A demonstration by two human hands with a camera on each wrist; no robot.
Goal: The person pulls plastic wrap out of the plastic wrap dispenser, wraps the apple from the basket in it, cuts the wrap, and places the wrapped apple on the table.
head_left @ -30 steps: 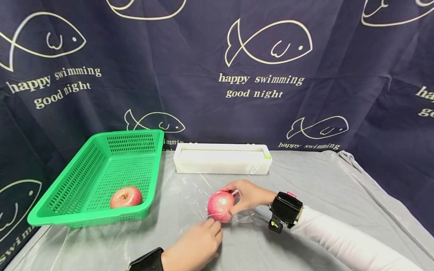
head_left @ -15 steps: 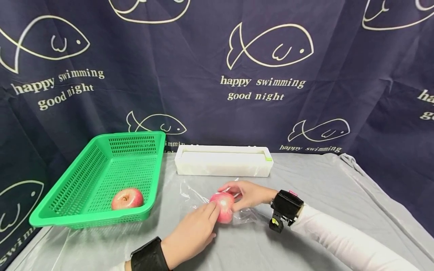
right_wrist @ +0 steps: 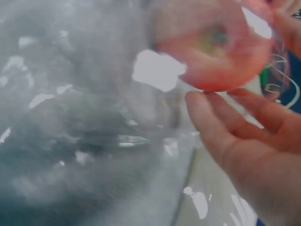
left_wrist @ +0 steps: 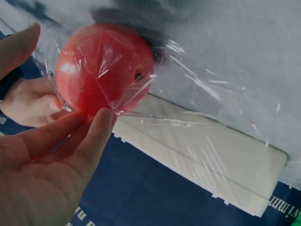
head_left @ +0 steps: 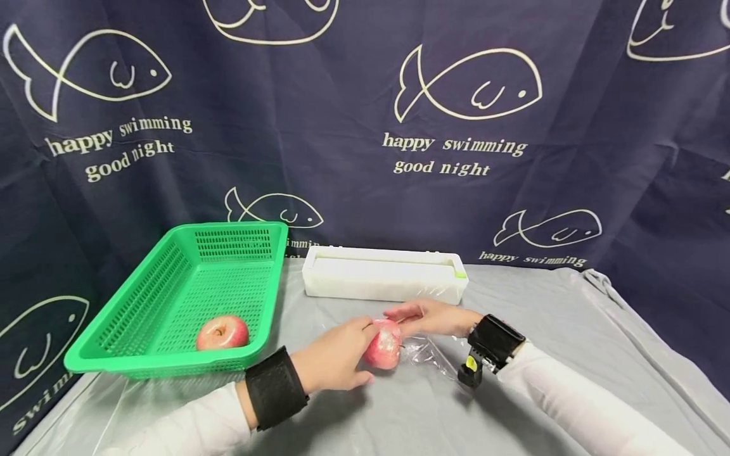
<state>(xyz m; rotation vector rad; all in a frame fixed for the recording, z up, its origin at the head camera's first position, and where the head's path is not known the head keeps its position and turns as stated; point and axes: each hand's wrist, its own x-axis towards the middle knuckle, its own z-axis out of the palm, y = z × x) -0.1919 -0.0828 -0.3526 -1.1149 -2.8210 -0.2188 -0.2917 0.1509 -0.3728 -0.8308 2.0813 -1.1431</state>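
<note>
A red apple (head_left: 383,345), partly covered by clear plastic wrap (left_wrist: 183,80), sits between my hands on the cloth-covered table. It is tilted, with its stem hollow facing right in the head view. My left hand (head_left: 336,356) lies at its left side. Nearly straight fingers press the film to the apple, while the thumb stands apart in the left wrist view. My right hand (head_left: 439,316) reaches in from the right; its extended fingers touch the apple and film at the far side. Loose wrap trails from the apple's right side. The right wrist view is blurred.
A green basket (head_left: 274,304) stands on the left with another apple (head_left: 222,332) inside. Behind my hands lies a long white box (head_left: 384,285) with a bright green piece at its right end. The grey table (head_left: 513,354) meets a dark fish-print curtain (head_left: 342,126).
My left hand has moved up and forward to the apple's left side. The apple has turned so its stem end faces right. My right hand's fingers have straightened from around it.
</note>
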